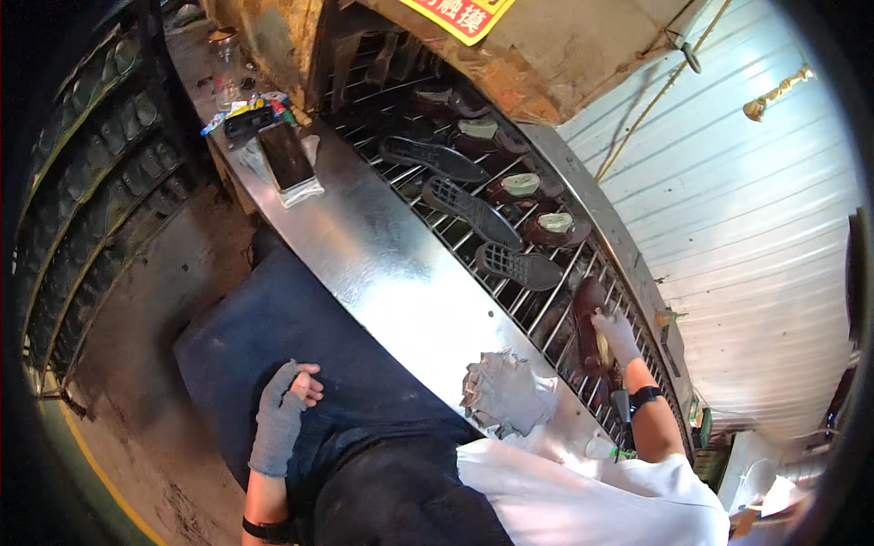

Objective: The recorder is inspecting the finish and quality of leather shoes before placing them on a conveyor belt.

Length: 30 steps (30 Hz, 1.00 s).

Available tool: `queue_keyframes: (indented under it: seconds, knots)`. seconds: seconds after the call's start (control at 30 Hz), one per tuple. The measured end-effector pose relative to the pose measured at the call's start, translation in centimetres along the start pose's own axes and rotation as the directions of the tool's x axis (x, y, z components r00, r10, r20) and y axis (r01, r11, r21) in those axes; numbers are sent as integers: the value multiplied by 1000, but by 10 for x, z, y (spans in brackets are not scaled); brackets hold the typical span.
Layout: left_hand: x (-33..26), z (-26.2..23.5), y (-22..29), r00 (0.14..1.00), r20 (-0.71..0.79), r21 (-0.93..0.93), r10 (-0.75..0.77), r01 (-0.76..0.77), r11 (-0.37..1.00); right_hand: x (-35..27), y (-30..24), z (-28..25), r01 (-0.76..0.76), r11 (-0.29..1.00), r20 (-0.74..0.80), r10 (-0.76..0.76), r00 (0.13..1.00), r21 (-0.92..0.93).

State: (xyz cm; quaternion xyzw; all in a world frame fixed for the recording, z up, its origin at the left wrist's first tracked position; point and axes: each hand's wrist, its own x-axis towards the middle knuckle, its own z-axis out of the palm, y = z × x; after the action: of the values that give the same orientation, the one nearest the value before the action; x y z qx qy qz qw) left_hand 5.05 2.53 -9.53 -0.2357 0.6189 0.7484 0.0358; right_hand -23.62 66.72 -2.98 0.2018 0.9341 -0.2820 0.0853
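Left hand on lap; right fingers around brown shoe on rack.

Open room on the shiny desk, crowded room on the rack

The middle of the shiny metal desk is lying bare, so hands are getting a wide path there. A crumpled grey cloth is blocking its near end, and a dark flat case is sitting at the far end. On the wire rack, black soles and brown shoes are leaving only thin gaps between them.
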Motion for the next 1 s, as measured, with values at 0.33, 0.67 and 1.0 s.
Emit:
queue_keyframes:
  seconds: [0.33,0.67,1.0]
  knots:
    - [9,-5,-5,1000,17,-146,-26,28,989,-7,-140,150,743,591,202,-723,660,-313]
    - [17,51,57,1000,-3,-436,17,-17,900,-160,-284,147,952,-151,315,-920,-234,267]
    - [8,37,19,943,-274,-256,-190,119,959,116,-138,107,-389,529,253,312,916,755]
